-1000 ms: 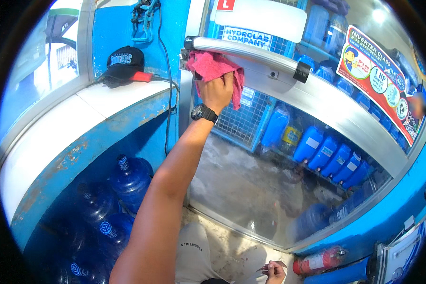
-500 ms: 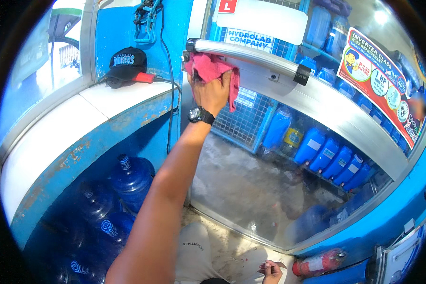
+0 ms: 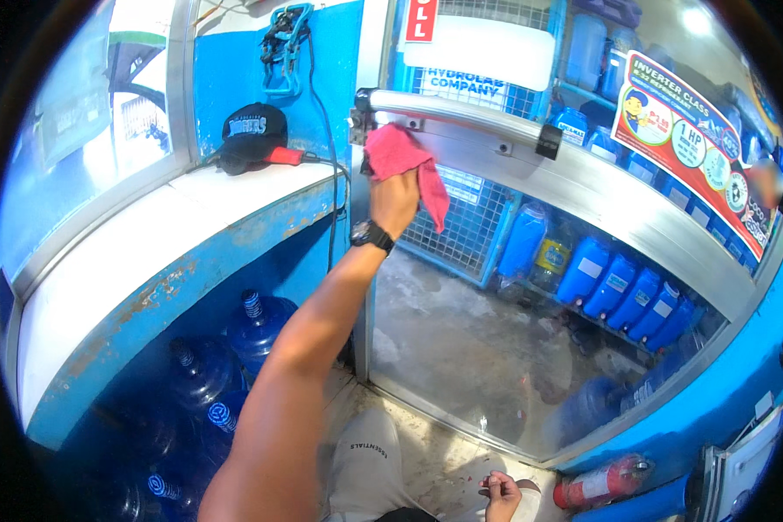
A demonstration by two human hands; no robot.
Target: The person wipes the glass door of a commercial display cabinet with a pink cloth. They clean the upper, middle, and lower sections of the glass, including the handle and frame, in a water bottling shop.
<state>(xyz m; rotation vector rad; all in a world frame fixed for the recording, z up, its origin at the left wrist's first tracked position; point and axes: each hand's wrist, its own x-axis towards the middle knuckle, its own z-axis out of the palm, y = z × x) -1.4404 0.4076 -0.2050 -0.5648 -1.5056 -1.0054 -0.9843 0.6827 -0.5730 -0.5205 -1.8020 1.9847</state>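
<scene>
My left hand, with a black watch on its wrist, is closed on a pink cloth. It presses the cloth against the left end of the metal door's wide crossbar, just under the tubular door handle. One corner of the cloth hangs down over the glass. Low in the view, beside my knee, my right hand has its fingers curled. Whatever it may hold is too small to make out.
On the left, a white-topped ledge carries a black cap; large blue water bottles stand beneath. Behind the glass are several blue containers on a rack. A red fire extinguisher lies at lower right. A poster hangs on the door.
My left hand and the cloth have moved down a little from the handle onto the crossbar. The whole view has shifted slightly to the right. My right hand stays low and curled.
</scene>
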